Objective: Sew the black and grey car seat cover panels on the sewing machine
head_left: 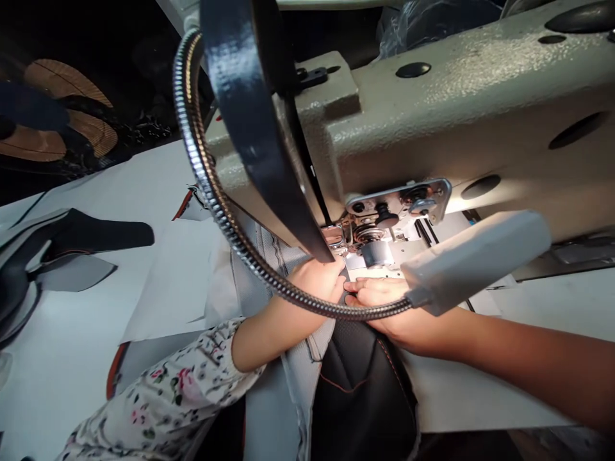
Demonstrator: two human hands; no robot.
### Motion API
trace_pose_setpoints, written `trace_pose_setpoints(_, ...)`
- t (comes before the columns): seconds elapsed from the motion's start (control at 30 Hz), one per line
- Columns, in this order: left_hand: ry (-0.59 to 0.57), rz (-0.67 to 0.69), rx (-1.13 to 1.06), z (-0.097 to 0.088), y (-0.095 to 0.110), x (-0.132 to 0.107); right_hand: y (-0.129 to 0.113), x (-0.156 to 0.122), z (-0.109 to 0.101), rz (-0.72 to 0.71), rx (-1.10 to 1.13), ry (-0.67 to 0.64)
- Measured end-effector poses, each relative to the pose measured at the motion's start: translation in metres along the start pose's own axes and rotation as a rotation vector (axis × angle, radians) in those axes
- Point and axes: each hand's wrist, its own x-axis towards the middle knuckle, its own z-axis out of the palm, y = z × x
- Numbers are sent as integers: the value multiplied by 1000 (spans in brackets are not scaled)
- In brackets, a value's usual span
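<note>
A black panel with orange stitching [365, 384] and grey backing [293, 384] runs up from the front edge to the sewing machine's presser foot area. My left hand [312, 282] is closed, fingers bent on the panel's upper end close to the needle area. Facing it, my right hand [389, 307] presses its fingers together on the same panel, thumb and fingertips almost meeting the left ones. A shiny black strip [259, 141] comes down from above and ends at my left hand. The lamp and its neck partly cover both hands, and the needle point is hidden.
The sewing machine's beige arm [471, 96] spans the top right. A flexible metal lamp neck [196, 141] curves across in front, ending in a white lamp head [480, 262]. On the white table [182, 288] lie black and grey cut pieces [100, 237] at left.
</note>
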Motion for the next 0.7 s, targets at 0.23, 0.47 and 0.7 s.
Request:
trace_pose_setpoints(0.23, -22, -41, -20, 0, -3, 7, 6, 0, 3, 112, 79, -21)
trace_pose_setpoints(0.47, 26, 74, 16, -4, 10, -31, -15, -9, -10, 37, 2, -38)
trace_pose_setpoints(0.7, 55, -160, 152, 20, 33, -56, -14, -10, 1, -4, -113, 10)
